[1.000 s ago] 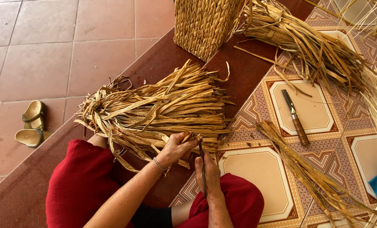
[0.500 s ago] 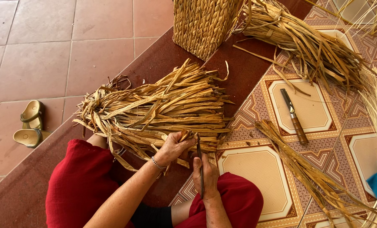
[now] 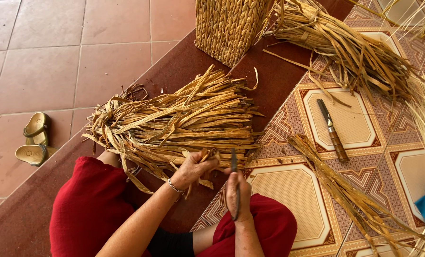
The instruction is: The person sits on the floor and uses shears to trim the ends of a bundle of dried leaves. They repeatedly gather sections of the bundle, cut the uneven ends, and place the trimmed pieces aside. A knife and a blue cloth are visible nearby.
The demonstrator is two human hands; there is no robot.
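2 hands work at the near edge of the dried reed bundle [image 3: 174, 126]: left hand [image 3: 193, 169] pinches 1 strip, right hand [image 3: 236, 197] closed round a thin blade. Best to keep the strip taut and cut away from the fingers.

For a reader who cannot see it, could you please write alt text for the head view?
A seated person's left hand grips strands from a bundle of dried straw while the right hand holds a thin dark tool. A knife lies on the patterned tiles, near a woven basket.
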